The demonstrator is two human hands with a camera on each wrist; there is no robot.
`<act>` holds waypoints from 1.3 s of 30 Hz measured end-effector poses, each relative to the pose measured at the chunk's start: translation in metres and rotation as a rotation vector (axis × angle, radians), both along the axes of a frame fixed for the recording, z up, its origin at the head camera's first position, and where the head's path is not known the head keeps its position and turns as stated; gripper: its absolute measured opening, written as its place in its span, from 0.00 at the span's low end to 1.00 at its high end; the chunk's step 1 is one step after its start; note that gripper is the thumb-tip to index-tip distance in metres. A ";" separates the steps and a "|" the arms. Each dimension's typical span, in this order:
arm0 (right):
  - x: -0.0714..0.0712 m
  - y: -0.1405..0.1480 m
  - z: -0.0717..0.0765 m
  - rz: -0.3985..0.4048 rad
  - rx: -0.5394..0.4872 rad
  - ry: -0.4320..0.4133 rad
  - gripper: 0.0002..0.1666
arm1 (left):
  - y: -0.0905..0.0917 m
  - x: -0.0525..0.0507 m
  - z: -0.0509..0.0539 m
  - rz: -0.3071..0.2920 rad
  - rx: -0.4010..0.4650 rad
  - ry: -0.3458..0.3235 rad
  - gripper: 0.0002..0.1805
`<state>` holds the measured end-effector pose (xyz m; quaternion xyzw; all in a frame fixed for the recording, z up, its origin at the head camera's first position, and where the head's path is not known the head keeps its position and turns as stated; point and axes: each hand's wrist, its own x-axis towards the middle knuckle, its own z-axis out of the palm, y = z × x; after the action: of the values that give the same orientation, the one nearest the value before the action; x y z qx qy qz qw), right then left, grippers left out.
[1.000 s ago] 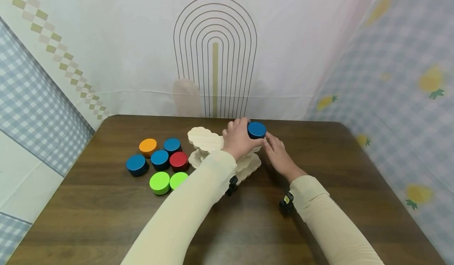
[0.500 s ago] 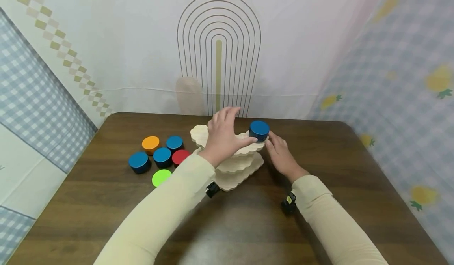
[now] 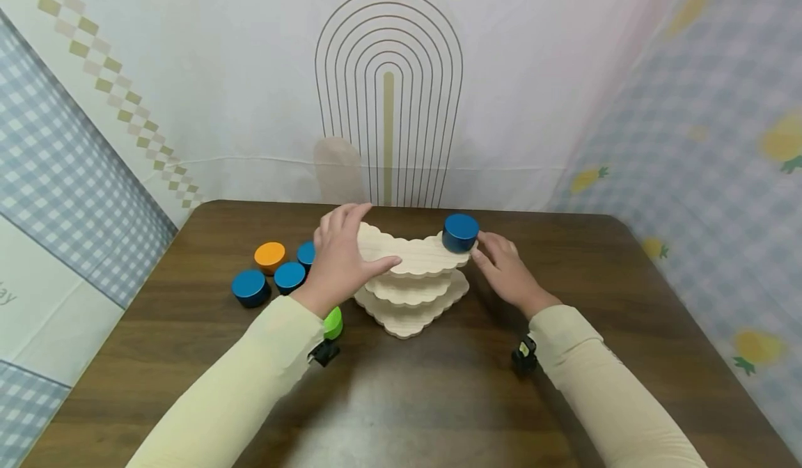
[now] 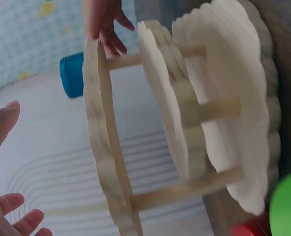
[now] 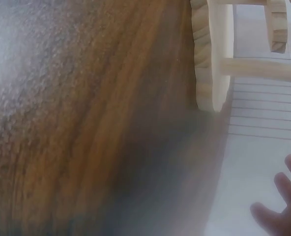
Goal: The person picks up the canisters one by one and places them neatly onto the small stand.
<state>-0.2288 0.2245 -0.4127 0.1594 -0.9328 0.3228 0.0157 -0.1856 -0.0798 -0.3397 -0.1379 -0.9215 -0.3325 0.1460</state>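
Observation:
A pale wooden tiered stand (image 3: 410, 258) with scalloped edges sits mid-table; round pegs (image 4: 185, 189) join its tiers in the left wrist view. At the right end of its top tier stands a blue cylinder block (image 3: 460, 233). My left hand (image 3: 341, 262) hovers at the stand's left side, thumb and fingers spread, holding nothing. Beside the tier's right end is my right hand (image 3: 510, 274), its fingertips close to the blue block; whether they touch the tier I cannot tell. Spread fingers of the right hand (image 5: 285, 206) show in the right wrist view.
Left of the stand are an orange block (image 3: 270, 256), several blue blocks (image 3: 250, 287) and a green block (image 3: 333, 323), partly behind the left arm. A red block (image 4: 251, 228) shows in the left wrist view. A patterned cloth (image 3: 263, 106) hangs behind the table (image 3: 401, 405).
My left hand has let go of the blue cylinder block and moved left, away from it. The block stays on the top tier. The right hand has barely moved.

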 end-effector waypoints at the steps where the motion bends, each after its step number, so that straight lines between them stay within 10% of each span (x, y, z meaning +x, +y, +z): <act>1: 0.000 0.000 0.001 0.002 0.000 0.002 0.37 | -0.005 0.001 -0.001 0.006 0.003 0.004 0.48; 17: 0.001 -0.002 -0.001 -0.006 -0.029 -0.045 0.38 | -0.093 0.011 -0.017 0.200 0.132 0.030 0.48; 39: -0.001 -0.003 -0.005 -0.017 -0.037 -0.082 0.40 | -0.169 0.011 -0.071 0.338 0.122 -0.185 0.53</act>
<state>-0.2301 0.2212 -0.4173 0.1377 -0.9278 0.3463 -0.0168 -0.1745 -0.2485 -0.4110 0.0591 -0.9192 -0.3697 0.1224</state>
